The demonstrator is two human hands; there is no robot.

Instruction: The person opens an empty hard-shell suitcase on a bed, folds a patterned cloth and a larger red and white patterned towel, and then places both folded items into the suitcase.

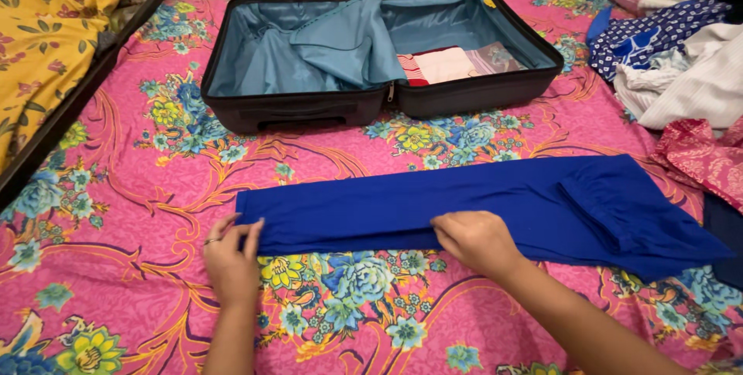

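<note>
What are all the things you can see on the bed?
bedsheet: one, pink with flowers, under everything.
suitcase: one, black with light blue lining, open, at the far side.
folded clothes: a few, red, white and pinkish, in the suitcase's right half.
blue garment: one, bright blue, laid out long in front.
pile of clothes: several, blue, white, red, at the right edge.
yellow cloth: one, flowered, far left.
left hand: on the garment's left end.
right hand: pressing its near edge.
</note>
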